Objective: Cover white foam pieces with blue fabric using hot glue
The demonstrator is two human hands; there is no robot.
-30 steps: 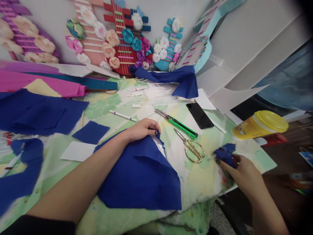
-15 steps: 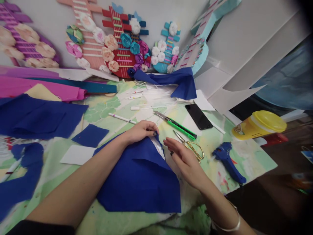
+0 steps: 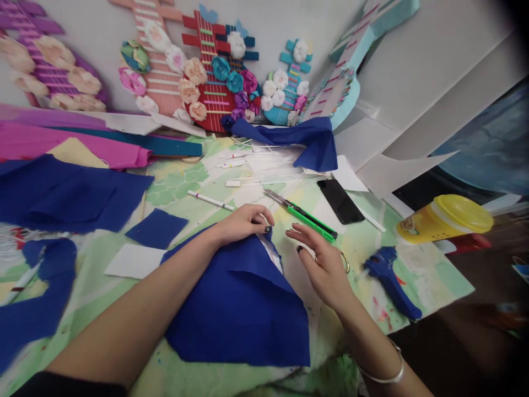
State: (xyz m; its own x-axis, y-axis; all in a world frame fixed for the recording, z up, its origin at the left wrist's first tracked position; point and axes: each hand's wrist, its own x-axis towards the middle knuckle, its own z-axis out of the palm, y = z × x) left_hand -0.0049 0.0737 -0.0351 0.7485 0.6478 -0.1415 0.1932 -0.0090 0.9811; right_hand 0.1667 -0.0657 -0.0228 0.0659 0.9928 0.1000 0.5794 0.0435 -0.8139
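In front of me lies a large sheet of dark blue crepe paper or cloth [image 3: 243,314], with a white layer [image 3: 270,251] showing along its upper right edge. My left hand [image 3: 248,221] pinches the top corner of the blue sheet between thumb and fingers. To its right, my right hand [image 3: 322,264] hovers apart from the sheet, fingers stretched out with nothing in them. It covers most of the gold-handled scissors [image 3: 347,263], of which only part of a handle loop shows. Just beyond lies a green utility knife [image 3: 312,220] with its blade out.
A blue glue gun [image 3: 392,281] rests at the right, near a yellow lidded cup [image 3: 444,219]. Behind lie a black phone [image 3: 341,201] and a white marker [image 3: 210,200]. At left are blue pieces [image 3: 70,193] and a white card [image 3: 134,261]. Decorated guitar shapes [image 3: 210,71] line the wall.
My right hand has shifted slightly right and away from the sheet, over the scissors, hiding most of them. My left hand keeps its pinch on the corner. The view has shifted slightly.
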